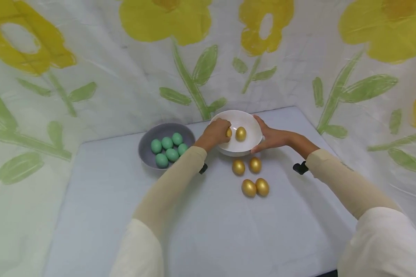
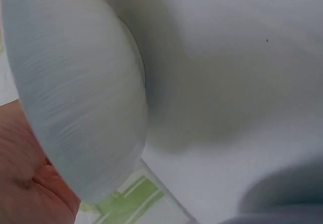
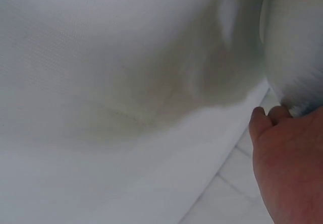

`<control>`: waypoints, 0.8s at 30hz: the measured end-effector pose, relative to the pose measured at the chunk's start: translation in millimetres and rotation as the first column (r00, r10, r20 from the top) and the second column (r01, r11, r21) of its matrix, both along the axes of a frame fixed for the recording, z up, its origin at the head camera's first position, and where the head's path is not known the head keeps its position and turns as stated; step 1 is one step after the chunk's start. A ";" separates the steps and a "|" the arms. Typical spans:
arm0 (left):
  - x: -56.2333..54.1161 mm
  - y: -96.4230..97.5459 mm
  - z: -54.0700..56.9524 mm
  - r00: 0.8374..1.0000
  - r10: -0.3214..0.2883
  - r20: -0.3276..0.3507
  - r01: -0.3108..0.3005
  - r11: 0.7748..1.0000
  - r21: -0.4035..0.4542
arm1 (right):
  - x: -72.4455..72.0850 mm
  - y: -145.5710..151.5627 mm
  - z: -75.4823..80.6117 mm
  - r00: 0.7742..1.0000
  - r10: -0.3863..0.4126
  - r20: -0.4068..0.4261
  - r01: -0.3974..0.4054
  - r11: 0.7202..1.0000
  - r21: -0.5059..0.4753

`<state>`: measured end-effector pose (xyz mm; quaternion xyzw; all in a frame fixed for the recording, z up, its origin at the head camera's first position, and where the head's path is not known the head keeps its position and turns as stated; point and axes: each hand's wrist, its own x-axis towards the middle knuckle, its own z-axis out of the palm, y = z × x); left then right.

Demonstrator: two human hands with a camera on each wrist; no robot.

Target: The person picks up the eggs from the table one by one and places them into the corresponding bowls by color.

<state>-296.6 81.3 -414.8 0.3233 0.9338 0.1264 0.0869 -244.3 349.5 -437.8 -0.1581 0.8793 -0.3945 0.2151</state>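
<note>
Over the inside of a white bowl (image 1: 252, 132), my left hand (image 1: 213, 134) holds a golden egg (image 1: 228, 133) in its curled fingers, which partly hide it. Another golden egg (image 1: 240, 134) lies in the bowl. My right hand (image 1: 274, 137) grips the bowl by its right side, with the thumb low at the front and the fingers towards the back. In the left wrist view, the bowl's outer wall (image 2: 81, 93) covers the left hand's fingertips. Fingers of the right hand (image 3: 292, 158) reach the bowl's edge in the right wrist view.
Several loose golden eggs (image 1: 249, 188) lie on the pale tabletop (image 1: 208, 231) in front of the white bowl. To its left stands a grey bowl (image 1: 146, 144) with several green eggs (image 1: 171, 155). A flower-patterned curtain (image 1: 131, 96) hangs behind the table.
</note>
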 end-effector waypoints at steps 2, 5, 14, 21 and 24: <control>0.0 0.3 -4.1 1.000 0.005 -0.005 -0.005 1.000 -0.003 | 0.3 -2.3 -0.2 1.000 -0.001 0.008 0.001 1.000 0.011; -0.6 0.2 -8.9 1.000 0.003 -0.007 -0.003 1.000 -0.002 | 1.4 -4.9 0.6 1.000 0.001 0.012 -0.001 1.000 0.022; -2.0 -0.2 -5.8 1.000 0.004 0.028 -0.005 1.000 0.022 | -0.7 -8.0 5.5 1.000 0.004 0.001 -0.004 0.999 0.043; 2.3 -1.4 -4.1 1.000 -0.014 -0.007 0.015 0.992 0.124 | 1.2 -3.8 3.1 1.000 -0.012 0.014 0.011 0.999 0.052; 12.8 -5.6 4.5 0.999 -0.037 -0.022 0.041 0.967 0.251 | 1.5 -0.9 3.2 1.000 -0.015 0.009 0.014 0.999 0.052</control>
